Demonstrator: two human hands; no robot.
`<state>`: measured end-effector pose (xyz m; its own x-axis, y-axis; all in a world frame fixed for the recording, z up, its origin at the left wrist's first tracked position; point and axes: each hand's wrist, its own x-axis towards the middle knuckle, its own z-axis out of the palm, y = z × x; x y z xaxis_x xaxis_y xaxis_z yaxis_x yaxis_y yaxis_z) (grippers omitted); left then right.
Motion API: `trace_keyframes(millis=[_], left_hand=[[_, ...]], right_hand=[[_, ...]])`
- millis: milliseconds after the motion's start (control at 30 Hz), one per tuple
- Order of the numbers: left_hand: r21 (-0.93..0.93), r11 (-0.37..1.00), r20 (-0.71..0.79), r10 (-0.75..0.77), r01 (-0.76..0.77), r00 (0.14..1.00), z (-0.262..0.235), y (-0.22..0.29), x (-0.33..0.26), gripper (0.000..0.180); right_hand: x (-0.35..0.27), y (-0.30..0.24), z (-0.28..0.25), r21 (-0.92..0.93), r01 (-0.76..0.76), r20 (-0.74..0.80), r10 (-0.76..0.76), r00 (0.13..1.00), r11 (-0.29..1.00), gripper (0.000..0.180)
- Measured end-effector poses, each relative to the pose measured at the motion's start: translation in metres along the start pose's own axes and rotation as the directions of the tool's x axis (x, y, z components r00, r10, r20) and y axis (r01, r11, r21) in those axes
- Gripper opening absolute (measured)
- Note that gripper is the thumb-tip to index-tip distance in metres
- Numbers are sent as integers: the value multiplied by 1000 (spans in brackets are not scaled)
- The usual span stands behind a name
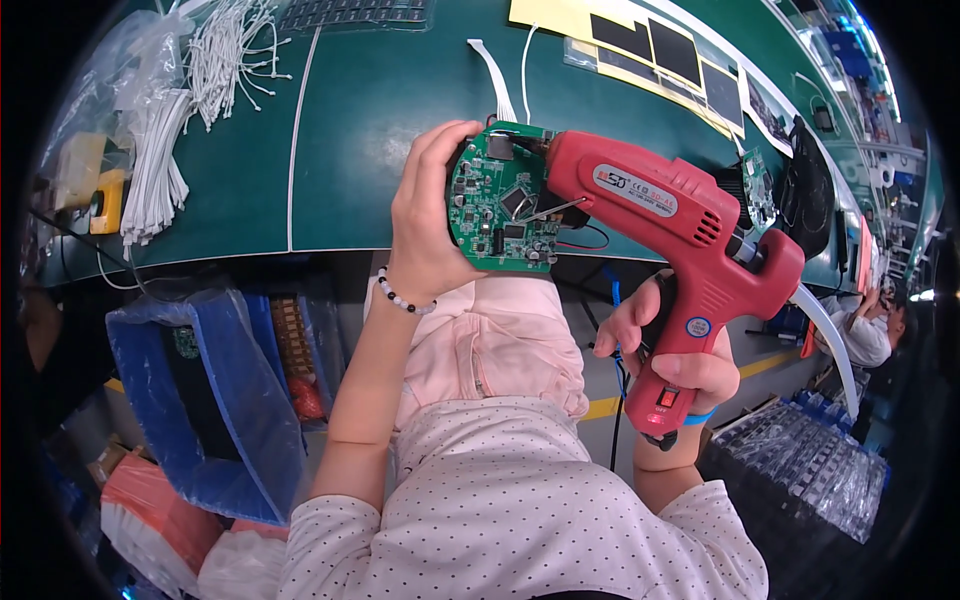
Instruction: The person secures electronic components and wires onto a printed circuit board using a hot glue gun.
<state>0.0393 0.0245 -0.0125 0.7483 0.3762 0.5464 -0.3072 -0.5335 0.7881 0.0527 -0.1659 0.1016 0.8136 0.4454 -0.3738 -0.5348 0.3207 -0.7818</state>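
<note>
- Your left hand [425, 205] is closed around the left edge of the green circuit board [505, 205], fingers at its upper edge and thumb under the lower one.
- Your right hand [700, 370] grips the handle of the red hot glue gun [640, 190], thumb across it just above the power switch [667, 397]; you cannot tell here whether the trigger is squeezed.
- The board is held up, component side in view, in front of the bench's near edge; the gun's nozzle [538, 145] is at its upper right part, and contact there is unclear.
- A pale glue stick [832, 345] curves out of the gun's back end.
- You wear a beaded bracelet [405, 298] on your left wrist and a blue wristband [697, 418] on your right.
- Beyond the board, a white ribbon cable [493, 80] lies on the green workbench [380, 100].
- Bundled white cables [160, 165] lie at the bench's left; a blue bin [245, 400] stands below.
</note>
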Motion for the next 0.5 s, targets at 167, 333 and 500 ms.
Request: trace_keyframes(millis=[167, 333, 500], left_hand=[[-4, 1000, 0, 2, -2, 1000, 0, -1, 0, 81], [-5, 1000, -1, -3, 3, 1000, 1, 0, 0, 80], [-6, 1000, -2, 5, -5, 1000, 0, 1, 1, 79]], right_hand=[[1, -1, 3, -27, -1, -28, 1, 1000, 1000, 41], [2, -2, 2, 1, 26, -33, -25, 999, 1000, 42], [1, -2, -1, 17, 18, -8, -18, 1000, 1000, 42]])
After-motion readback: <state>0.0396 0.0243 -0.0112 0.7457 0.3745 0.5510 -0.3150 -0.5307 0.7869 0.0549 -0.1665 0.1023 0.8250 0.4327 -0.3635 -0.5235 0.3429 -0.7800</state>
